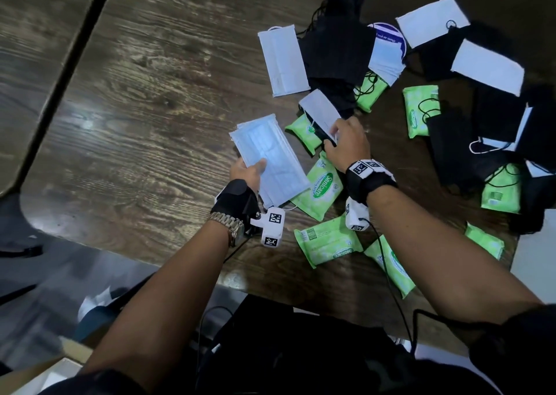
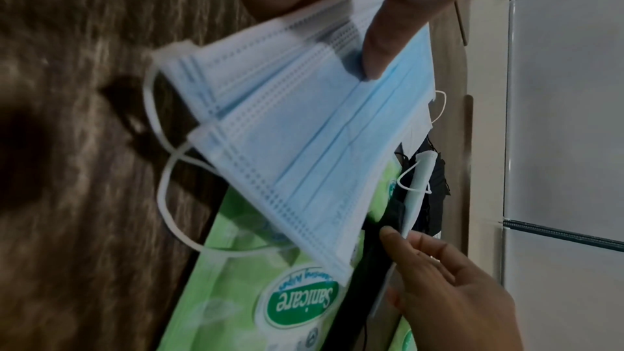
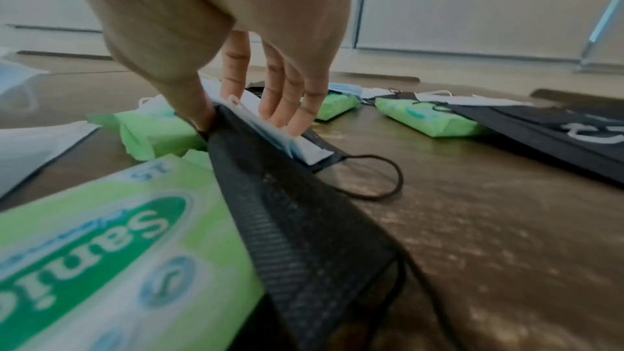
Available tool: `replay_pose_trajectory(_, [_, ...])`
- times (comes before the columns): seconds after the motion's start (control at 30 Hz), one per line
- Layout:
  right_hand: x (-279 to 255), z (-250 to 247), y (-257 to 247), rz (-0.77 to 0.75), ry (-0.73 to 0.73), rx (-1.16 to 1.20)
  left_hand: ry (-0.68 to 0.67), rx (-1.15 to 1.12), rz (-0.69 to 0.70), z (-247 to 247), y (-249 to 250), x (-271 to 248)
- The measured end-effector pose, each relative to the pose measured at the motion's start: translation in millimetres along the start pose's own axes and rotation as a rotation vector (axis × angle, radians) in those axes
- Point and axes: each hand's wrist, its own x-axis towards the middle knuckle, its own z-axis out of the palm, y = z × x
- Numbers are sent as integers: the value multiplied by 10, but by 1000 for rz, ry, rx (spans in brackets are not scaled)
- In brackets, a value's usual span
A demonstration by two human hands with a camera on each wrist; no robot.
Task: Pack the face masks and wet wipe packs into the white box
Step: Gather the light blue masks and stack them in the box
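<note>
Nearest, left hand (image 1: 247, 170) pinches limp blue masks (image 1: 269, 158) by one end; beside them, right hand (image 1: 346, 143) pinches a floppy white mask (image 1: 319, 112); best gripped flat, mid-edge.

Dim overall; glare patches lay on the left of the bench (image 1: 90, 124). Wrist views were motion-blurred, with wide-angle edge distortion.

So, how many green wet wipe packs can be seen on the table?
8 wet wipe packs: two at centre, two nearest the person, two at right, two farther back. Black masks may hide more.
</note>
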Motion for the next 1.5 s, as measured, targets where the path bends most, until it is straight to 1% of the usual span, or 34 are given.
replay_pose_trajectory(0.1, [-12,-12,40,72,36,145,-13,3,-1,-4,-26,24])
replay_pose_trajectory(0.27, [-3,-75,31,126,42,191,-38,16,1,41,-35,3])
replay_pose_trajectory(0.33, [2,-118,11,161,66,238,-37,17,-1,57,-32,-7])
replay_pose_trajectory(0.4, [-6,-152,-20,162,113,242,-35,7,2,62,-35,2])
replay_pose_trajectory(0.53, [-65,-181,-67,74,169,131,-44,9,1,98,-51,-5])
replay_pose_trajectory(0.6, [-99,-170,-64,56,154,111,-61,35,9,126,-57,-28])
replay_pose_trajectory(0.67, [-132,-166,-79,48,130,141,-67,46,16,141,-61,-25])
replay_pose_trajectory(0.77, [-257,-164,-195,-76,120,186,-71,51,17,171,-60,-7])
replay_pose_trajectory(0.83, [-383,-144,-330,-160,110,185,-72,-2,18,213,-57,-23])
replay_pose_trajectory(0.97, [-578,-2,-550,-271,19,85,-42,-51,-7,307,-88,16])
replay_pose_trajectory(1.03, [-609,57,-589,-287,-43,40,-81,-97,-78,348,-52,3])
replay_pose_trajectory(1.07, [-615,76,-597,-290,-67,42,-105,-102,-94,368,38,-94])
replay_pose_trajectory(1.1, [-617,87,-600,-296,-82,61,-135,-103,-82,369,93,-156])
replay_pose_trajectory(1.13, [-622,81,-602,-307,-90,90,-160,-90,-40,362,116,-189])
replay_pose_trajectory(1.2, [-602,58,-581,-320,-76,155,-168,-44,41,310,74,-185])
replay_pose_trajectory(1.27, [-529,46,-525,-267,-13,217,-151,-34,52,233,31,-148])
replay_pose_trajectory(1.3, [-482,35,-501,-211,11,260,-153,-40,40,201,37,-147])
replay_pose_trajectory(1.33, [-428,33,-478,-135,-6,315,-162,-56,32,175,48,-130])
replay_pose_trajectory(1.4, [-353,22,-497,17,-144,450,-189,-128,16,143,104,-131])
replay_pose_trajectory(1.47, [-334,64,-572,90,-253,585,-241,-226,-1,162,154,-142])
replay_pose_trajectory(1.5, [-350,110,-624,111,-264,658,-266,-259,-7,183,187,-178])
